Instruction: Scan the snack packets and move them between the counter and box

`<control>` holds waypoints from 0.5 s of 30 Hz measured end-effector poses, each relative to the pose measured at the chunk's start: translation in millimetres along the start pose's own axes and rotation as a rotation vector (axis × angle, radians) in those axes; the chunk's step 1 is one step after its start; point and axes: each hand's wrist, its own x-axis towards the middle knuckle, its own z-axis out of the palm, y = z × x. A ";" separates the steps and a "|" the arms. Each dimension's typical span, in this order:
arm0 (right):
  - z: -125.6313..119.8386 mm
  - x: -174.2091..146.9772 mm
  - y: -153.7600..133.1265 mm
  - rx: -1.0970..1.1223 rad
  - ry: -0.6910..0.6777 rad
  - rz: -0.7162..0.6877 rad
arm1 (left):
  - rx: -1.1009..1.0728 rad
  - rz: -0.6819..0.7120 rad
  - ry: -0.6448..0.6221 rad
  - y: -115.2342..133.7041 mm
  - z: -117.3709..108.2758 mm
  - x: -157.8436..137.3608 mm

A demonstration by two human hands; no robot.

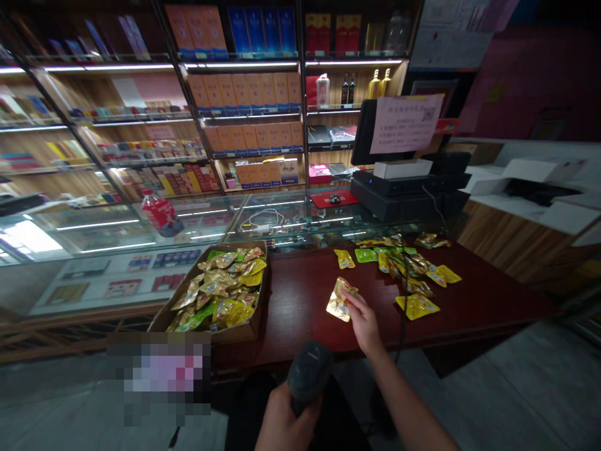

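Observation:
Low in the middle, my left hand [288,416] is wrapped around the handle of a dark barcode scanner [310,369], whose head points away from me. My right hand [364,319] pinches the right side of a shiny gold snack packet [337,304] over the dark red tabletop [300,282]; its thumb is mostly hidden. To the right lies a loose spread of gold, green and yellow packets [417,307]. On the left, a cardboard box [263,294] holds a heap of similar packets [225,282].
Behind the table runs a glass display counter [197,219] with a red-labelled bottle [158,212] and a white cable [263,219]. A monitor [364,131] with a paper notice stands above a black cash drawer [385,197]. A dark cable [404,300] hangs across the table's right part. Stocked shelves [244,116] line the wall.

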 end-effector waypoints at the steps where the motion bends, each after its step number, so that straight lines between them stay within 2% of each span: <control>1: 0.2 0.3 0.3 -0.009 0.003 0.015 | 0.019 -0.003 0.004 -1.3 0.8 0.8; 4: 2.0 1.2 0.5 -0.024 0.005 0.037 | 0.037 0.016 0.023 -4.3 4.3 2.6; 10: 3.7 1.8 0.9 -0.069 0.048 0.029 | -0.109 0.014 0.043 -7.9 1.4 0.5; 13: 13.1 5.6 -13.0 -0.014 -0.019 0.160 | -0.160 0.009 0.084 -12.2 -9.9 -3.9; 15: 34.6 9.9 -34.7 0.075 -0.069 0.260 | -0.174 0.007 0.120 -16.1 -18.6 -6.2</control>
